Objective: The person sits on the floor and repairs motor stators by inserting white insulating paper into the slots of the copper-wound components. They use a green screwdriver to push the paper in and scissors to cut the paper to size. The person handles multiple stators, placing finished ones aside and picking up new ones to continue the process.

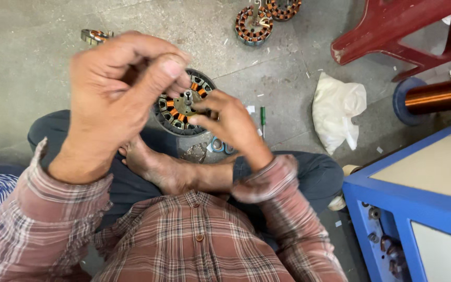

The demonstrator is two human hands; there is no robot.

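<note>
A person in a plaid shirt sits cross-legged on the grey concrete floor [37, 52], seen from above. At lower right stands a blue metal machine cabinet [392, 203]; a dark red plastic stool [392, 26] fills the upper right corner, with a crumpled white cloth bag [337, 109] on the floor below it and a spool of copper wire [434, 95] at the right edge. At frame centre, the round black motor stator with copper-wound coils [181, 107] sits just above the person's bare foot. The left hand [113, 99], large and blurred in the upper left-centre, is curled nearly closed, thumb and fingers pinched together over the stator's upper edge; whether it grips anything cannot be told through the blur. The right hand [230, 122] is half closed, its fingertips holding the stator's right side near the hub. Two more wound stators [254, 25] lie at top centre, and a small green-handled screwdriver [262, 117] lies just right of the right hand.
</note>
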